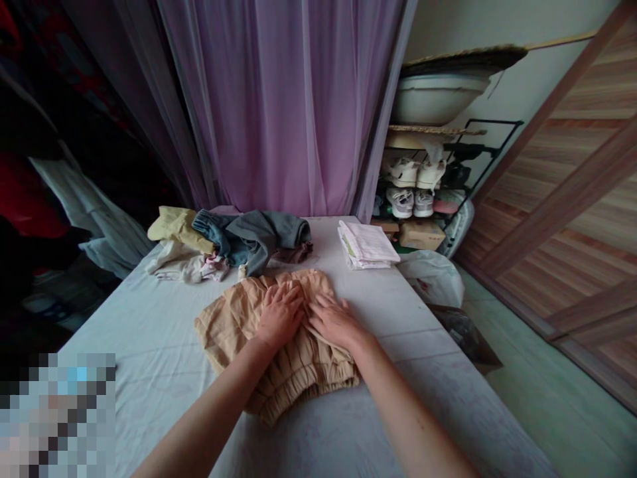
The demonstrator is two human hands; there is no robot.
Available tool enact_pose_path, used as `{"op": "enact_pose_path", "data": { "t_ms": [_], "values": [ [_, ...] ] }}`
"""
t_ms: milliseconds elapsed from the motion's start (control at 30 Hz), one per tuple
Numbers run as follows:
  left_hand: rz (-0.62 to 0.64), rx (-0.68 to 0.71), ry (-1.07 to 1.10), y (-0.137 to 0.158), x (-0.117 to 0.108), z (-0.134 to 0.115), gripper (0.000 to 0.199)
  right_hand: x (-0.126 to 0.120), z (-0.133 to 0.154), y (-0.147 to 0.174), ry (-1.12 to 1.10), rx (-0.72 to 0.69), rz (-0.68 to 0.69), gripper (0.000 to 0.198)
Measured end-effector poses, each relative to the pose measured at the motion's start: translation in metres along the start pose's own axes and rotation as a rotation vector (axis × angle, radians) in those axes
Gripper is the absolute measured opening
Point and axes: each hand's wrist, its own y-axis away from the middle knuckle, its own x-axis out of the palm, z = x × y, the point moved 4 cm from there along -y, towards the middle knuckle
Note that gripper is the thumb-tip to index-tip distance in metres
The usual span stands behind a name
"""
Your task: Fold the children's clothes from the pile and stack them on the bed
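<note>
The person's left hand (pixel 282 311) and right hand (pixel 334 318) lie flat, fingers slightly spread, on tan shorts (pixel 304 353) near piled clothes (pixel 261 234)

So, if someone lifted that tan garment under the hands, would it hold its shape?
Probably not: the tan garment would likely flop, since its cloth lies creased and loose. Its gathered waistband looks elastic, so that edge might stretch if pulled. Pushed sideways, it may bunch up, as it is wrinkled near the left hand.
</note>
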Motion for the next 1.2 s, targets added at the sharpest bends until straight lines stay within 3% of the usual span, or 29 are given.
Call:
{"op": "enact_pose_path", "data": {
  "t_ms": [167,400,533,733,900,967,1067,1200],
  "values": [
    [0.114,-0.140,-0.008,0.001,0.017,0.015,0.053,-0.014,0.005,-0.023,-0.001,-0.028,-0.082,0.044],
    [0.116,-0.178,-0.018,0.005,0.023,0.015,0.066,0.015,-0.002,-0.049,0.062,0.095,-0.120,0.050],
    [0.095,-0.192,-0.023,0.005,0.023,0.014,0.060,0.021,-0.003,-0.048,0.094,0.097,-0.158,0.050],
    [0.079,-0.183,0.026,0.005,0.019,0.016,0.054,0.009,0.006,-0.043,0.041,0.143,-0.078,0.050],
    [-0.024,-0.184,0.030,0.036,0.000,0.032,0.046,-0.003,0.023,-0.011,-0.049,0.130,-0.090,0.057],
    [-0.105,-0.258,-0.008,0.057,-0.012,0.046,0.045,-0.004,0.022,0.007,-0.068,0.178,-0.105,0.061],
    [-0.178,-0.498,-0.070,0.091,-0.027,0.073,0.052,-0.003,0.011,0.033,-0.074,0.287,-0.134,0.065],
    [-0.082,-0.820,-0.076,0.130,-0.036,0.100,0.062,0.003,-0.001,0.053,-0.056,0.369,-0.132,0.064]
  ]
}}
